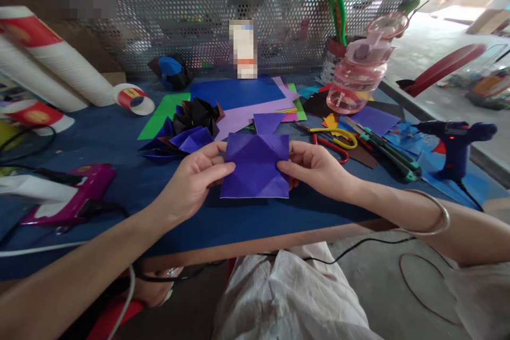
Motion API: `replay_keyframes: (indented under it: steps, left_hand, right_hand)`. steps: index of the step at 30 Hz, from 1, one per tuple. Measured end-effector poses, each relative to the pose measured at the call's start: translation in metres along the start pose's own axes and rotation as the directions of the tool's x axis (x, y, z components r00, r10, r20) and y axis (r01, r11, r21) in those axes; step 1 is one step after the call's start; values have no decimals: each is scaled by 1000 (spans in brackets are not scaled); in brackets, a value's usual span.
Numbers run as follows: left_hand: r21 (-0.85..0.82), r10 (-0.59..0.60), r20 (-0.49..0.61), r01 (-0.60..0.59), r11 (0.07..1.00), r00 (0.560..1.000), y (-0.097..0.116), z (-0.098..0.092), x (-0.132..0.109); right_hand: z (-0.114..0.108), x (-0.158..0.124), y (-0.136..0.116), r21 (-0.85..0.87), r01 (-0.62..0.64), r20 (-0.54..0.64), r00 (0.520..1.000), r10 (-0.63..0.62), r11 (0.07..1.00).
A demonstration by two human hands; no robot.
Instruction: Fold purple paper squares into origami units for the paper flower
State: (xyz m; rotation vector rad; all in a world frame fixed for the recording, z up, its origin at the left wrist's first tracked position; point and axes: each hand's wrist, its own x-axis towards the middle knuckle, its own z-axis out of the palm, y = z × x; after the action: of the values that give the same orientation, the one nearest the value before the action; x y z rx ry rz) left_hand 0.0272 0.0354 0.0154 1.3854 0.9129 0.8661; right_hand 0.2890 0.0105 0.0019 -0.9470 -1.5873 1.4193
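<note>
A creased square of purple paper [255, 166] is held just above the blue table [119, 138] near its front edge. My left hand [195, 178] pinches the sheet's left edge between thumb and fingers. My right hand [314, 167] pinches its right edge the same way; a silver bangle [432, 212] sits on that wrist. Behind the sheet lies a cluster of folded purple and black paper shapes [185, 130].
Loose coloured sheets [247, 98] cover the table's middle. Yellow and red scissors [337, 141], a green-handled cutter [392, 154] and a blue glue gun [456, 141] lie right; a pink bottle [360, 71] stands behind. A magenta glue gun [75, 194] and paper cup stacks [48, 58] are left.
</note>
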Motion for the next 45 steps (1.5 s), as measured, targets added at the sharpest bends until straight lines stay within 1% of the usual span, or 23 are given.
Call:
replay_keyframes:
  steps: [5,8,10,12,15,17,19,20,21,24,25,26,29,32,36,39,42,43,45]
  left_hand:
    - [-34,0,-54,-2,999,999,-1,-2,3]
    - [-31,3,-37,-5,1000,999,1,-5,5]
    - [-18,11,-22,-12,1000,1000,3,-8,5]
    - [2,29,-16,-29,1000,999,4,-10,5]
    - [36,75,-26,-74,997,997,5,-11,3]
    - [62,101,-45,-98,993,994,4,-9,2]
    - [117,127,-63,-119,986,990,2,-6,1]
    - [159,143,-65,-131,979,988,1,-4,1]
    - [202,161,-61,-145,969,985,0,-2,1]
    - [277,199,-13,-188,942,980,-2,4,-1]
    - [268,201,6,-195,943,980,-3,6,-2]
    - [256,201,24,-200,946,979,-4,9,-3]
    - [243,203,55,-210,947,978,-5,16,-7]
    - [267,209,55,-216,939,976,-5,21,-9]
    - [301,166,71,-180,937,984,-3,20,-6]
    - [357,117,134,-158,921,984,-1,18,-2]
    - [436,105,223,-195,878,969,0,18,-2]
    - [453,110,234,-209,867,966,1,19,-2]
    - [470,139,219,-230,852,966,4,19,-3]
  right_hand:
    - [0,0,0,-57,145,-27,989,-146,988]
    - [-1,-1,-1,-84,176,-31,983,-179,981]
    - [-1,-2,-1,-134,226,-10,973,-230,965]
    - [-2,-4,-2,-221,328,33,944,-329,919]
    - [-3,-7,-3,-359,477,110,875,-471,802]
    - [-4,-10,-5,-422,538,184,839,-512,730]
    - [-4,-12,-8,-439,566,255,823,-508,698]
    - [-4,-13,-9,-434,557,270,830,-487,708]
    - [-4,-14,-10,-423,523,257,852,-455,740]
    - [0,-12,-10,-348,317,121,948,-293,882]
    - [2,-11,-9,-320,247,84,969,-232,915]
    - [4,-9,-9,-311,194,78,981,-178,930]
    - [12,-5,-10,-365,129,106,990,-96,922]
    - [16,-4,-11,-359,106,125,990,-65,927]
    - [17,-6,-10,-406,146,144,985,-95,902]
    - [18,-8,-8,-444,196,174,976,-131,874]
    - [21,-11,-8,-453,218,199,970,-141,864]
    - [21,-11,-9,-447,217,202,970,-138,868]
    - [21,-11,-11,-428,199,199,972,-123,881]
